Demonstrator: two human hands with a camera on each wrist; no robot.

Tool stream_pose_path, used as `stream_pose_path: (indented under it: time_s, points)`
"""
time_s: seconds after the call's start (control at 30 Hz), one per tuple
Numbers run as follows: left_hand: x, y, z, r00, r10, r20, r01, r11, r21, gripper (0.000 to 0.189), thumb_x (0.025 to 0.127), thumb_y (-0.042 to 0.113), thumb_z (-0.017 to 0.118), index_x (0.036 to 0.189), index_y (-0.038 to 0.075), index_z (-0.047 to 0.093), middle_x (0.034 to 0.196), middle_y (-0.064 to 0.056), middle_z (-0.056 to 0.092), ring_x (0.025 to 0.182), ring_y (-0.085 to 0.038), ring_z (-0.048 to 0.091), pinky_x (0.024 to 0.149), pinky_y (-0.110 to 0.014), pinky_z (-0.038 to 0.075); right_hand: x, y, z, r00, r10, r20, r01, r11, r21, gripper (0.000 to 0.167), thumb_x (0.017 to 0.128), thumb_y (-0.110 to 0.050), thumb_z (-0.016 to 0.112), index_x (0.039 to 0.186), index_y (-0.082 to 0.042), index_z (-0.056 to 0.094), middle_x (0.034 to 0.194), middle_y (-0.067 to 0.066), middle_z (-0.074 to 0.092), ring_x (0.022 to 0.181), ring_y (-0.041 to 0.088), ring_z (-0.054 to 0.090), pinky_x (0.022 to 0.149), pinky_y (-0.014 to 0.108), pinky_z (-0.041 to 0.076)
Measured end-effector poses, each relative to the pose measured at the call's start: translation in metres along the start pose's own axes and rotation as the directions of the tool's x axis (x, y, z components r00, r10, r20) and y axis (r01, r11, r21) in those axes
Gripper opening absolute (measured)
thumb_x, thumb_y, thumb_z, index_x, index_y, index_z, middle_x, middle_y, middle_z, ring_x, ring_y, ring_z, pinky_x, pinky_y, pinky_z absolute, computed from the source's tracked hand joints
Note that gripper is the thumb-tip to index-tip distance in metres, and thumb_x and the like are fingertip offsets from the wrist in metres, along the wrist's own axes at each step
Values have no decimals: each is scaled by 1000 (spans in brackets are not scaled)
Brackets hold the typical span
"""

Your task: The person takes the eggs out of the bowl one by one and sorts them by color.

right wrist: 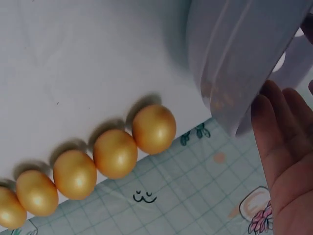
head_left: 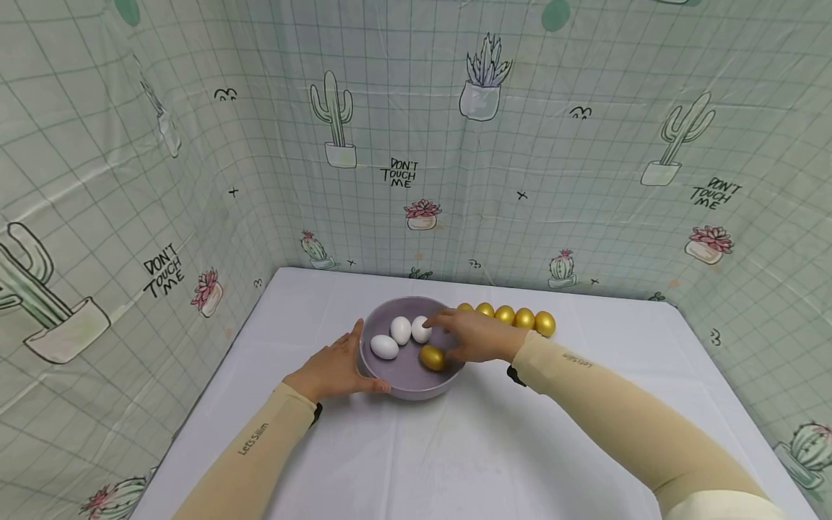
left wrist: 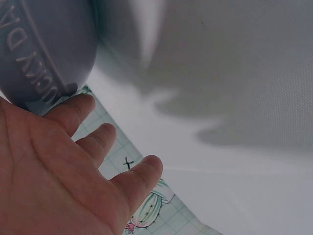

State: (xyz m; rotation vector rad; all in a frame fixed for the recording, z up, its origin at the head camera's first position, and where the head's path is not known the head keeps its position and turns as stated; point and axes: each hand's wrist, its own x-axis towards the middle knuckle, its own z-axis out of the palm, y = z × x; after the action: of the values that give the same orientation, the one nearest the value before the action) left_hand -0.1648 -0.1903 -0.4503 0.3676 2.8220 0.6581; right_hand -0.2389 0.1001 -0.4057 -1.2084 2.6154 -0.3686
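Note:
A purple bowl [head_left: 416, 393] sits on the table with three white eggs and one gold egg [head_left: 432, 357] inside. The white eggs are the leftmost one [head_left: 384, 347], the middle one [head_left: 401, 331] and the right one [head_left: 420, 331]. My left hand [head_left: 331, 368] rests against the bowl's left side, fingers spread and thumb along the near rim. Over the bowl's right rim reaches my right hand [head_left: 477, 334], its fingers near the right white egg and its thumb beside the gold egg. The right wrist view shows its fingers [right wrist: 281, 112] extended past the rim.
Several gold eggs [head_left: 524, 318] stand in a row behind and right of the bowl, partly behind my right hand. A white cloth covers the table [head_left: 455, 462]. Behind and beside it hangs a gridded curtain [head_left: 416, 130] with cactus drawings.

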Motion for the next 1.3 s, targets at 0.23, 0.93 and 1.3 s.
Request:
stream_pose_path:
  time_s: [0.23,0.93,1.3]
  points:
    - [-1,0,0,1000,-2,1,2,1000,-1,141,66,80,72,159,0,3,157,-23,29,145,-35,29,112,-56,28,7,-5,9,998,7,64,-5,1000,-17,58,83,-9,78,139,-12,59,135,5,57,115,19,58,95,34,48]
    - [0,-1,1,1000,5,-10,-5,1000,-9,140,66,79,73,159,-1,4,158,-23,28,144,-36,29,111,-56,30,23,-5,26,994,14,111,-4,996,-88,51,80,-8,82,128,-13,66,113,-4,64,100,10,57,94,30,46]
    - [-1,0,1,1000,11,-11,-11,1000,-15,141,66,79,74,159,-1,4,159,-22,27,145,-36,28,111,-56,30,29,-4,31,996,4,89,5,994,-110,45,78,-10,84,120,-19,68,100,-10,62,91,8,56,87,29,47]
